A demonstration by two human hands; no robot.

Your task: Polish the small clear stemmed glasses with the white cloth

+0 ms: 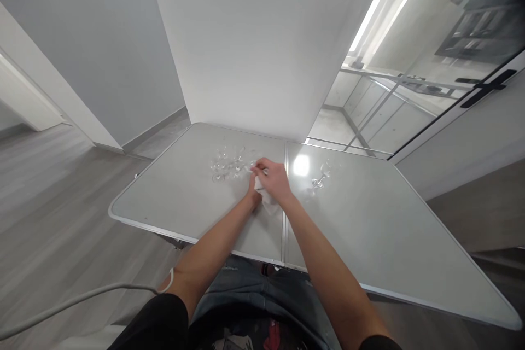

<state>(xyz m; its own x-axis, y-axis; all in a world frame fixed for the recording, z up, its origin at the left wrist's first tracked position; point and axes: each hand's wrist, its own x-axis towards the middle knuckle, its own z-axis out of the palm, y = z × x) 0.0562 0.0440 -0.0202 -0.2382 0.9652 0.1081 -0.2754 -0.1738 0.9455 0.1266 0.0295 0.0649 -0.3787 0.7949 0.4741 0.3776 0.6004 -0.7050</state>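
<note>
Near the middle of the table, my two hands are close together around a crumpled white cloth. My right hand is closed, with thumb and fingers pinched at the top of the cloth. Below and to its left, my left hand is partly hidden by the right hand and cloth; it appears wrapped round the cloth. Something clear shows at the right fingertips, too blurred to tell from the glasses behind. Just left of my hands stand several small clear stemmed glasses. Another stemmed glass is to the right.
The pale folding table has a metal seam across its middle and a metal rim. A white wall panel rises behind it. At right is a glass door with a black handle. A white cable runs by my left elbow.
</note>
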